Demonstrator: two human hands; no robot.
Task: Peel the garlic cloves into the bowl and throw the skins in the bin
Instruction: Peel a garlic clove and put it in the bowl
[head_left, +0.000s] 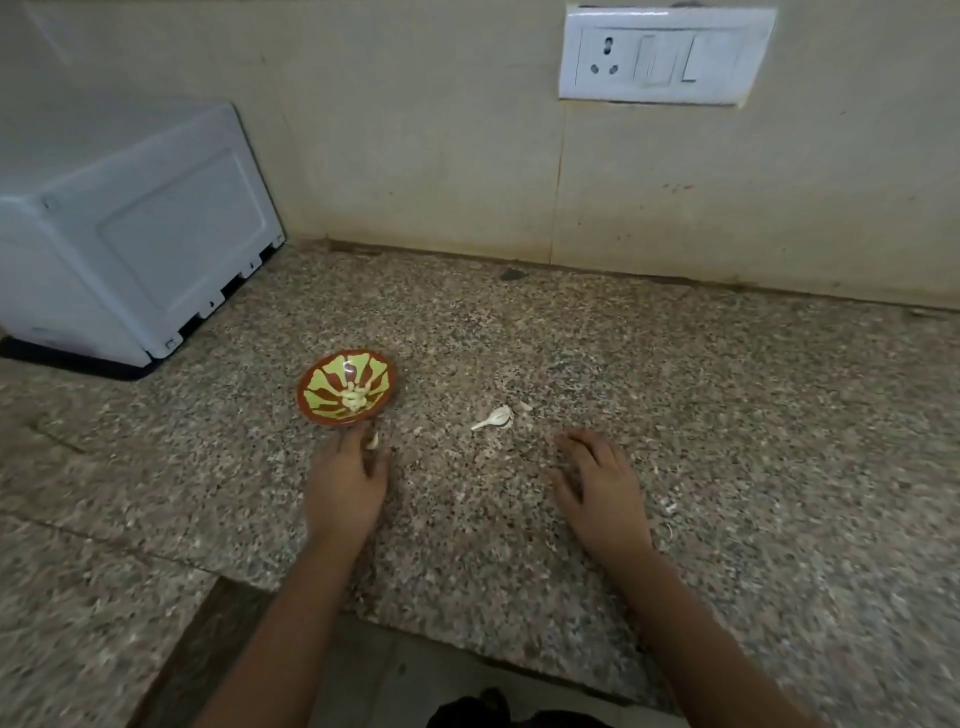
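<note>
A small red bowl (347, 387) with a yellow-green pattern stands on the granite counter (727, 415), and peeled garlic cloves (354, 399) lie in its middle. My left hand (347, 486) is just below the bowl, fingers near its rim, with a small pale piece (373, 440) at the fingertips; whether the fingers pinch it is unclear. A garlic piece with papery skin (496, 418) lies on the counter between the hands. My right hand (600, 486) lies flat on the counter, fingers relaxed, below and right of that garlic.
A white appliance (130, 234) stands at the back left against the tiled wall. A socket and switch plate (665, 54) is on the wall. Small skin scraps (669, 505) lie right of my right hand. The counter's front edge has a step at the bottom.
</note>
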